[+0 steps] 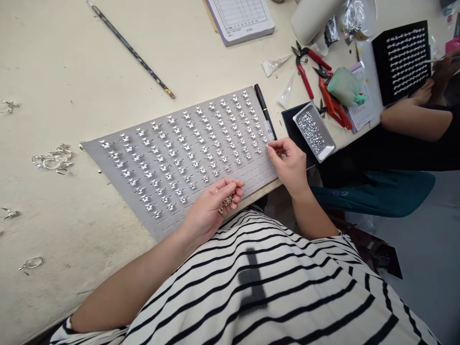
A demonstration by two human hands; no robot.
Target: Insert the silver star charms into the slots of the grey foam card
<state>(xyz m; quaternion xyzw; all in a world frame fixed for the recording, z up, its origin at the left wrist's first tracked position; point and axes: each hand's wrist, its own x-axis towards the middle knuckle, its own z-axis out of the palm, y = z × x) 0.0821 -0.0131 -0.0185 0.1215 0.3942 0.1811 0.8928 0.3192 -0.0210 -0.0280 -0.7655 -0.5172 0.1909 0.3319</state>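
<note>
The person's left hand (206,213) lies palm up over the near edge of a grey slotted display board (247,179), its fingers (232,188) curled loosely inward. Resting against those curled fingers is a small bunch of silver jewellery findings (226,203), and the thumb side of the hand is hard to make out behind them.

The right hand (289,165) sits at the board's right corner, with the thumb and forefinger pressed together at the tips and the other fingers (283,155) bent beneath them. Whether the fingertips pinch a tiny piece is too small to tell. Rows of silver pieces (187,163) stand in the board's slots just beyond those fingertips and stretch away to the left.

Just above the right fingertips lies a black pen (264,108). Further right of the fingers is a white tray of small silver parts (311,129), with red-handled pliers (305,67) past it. A co-worker's hands (424,96) work at a black board of rings (400,62), well apart.
</note>
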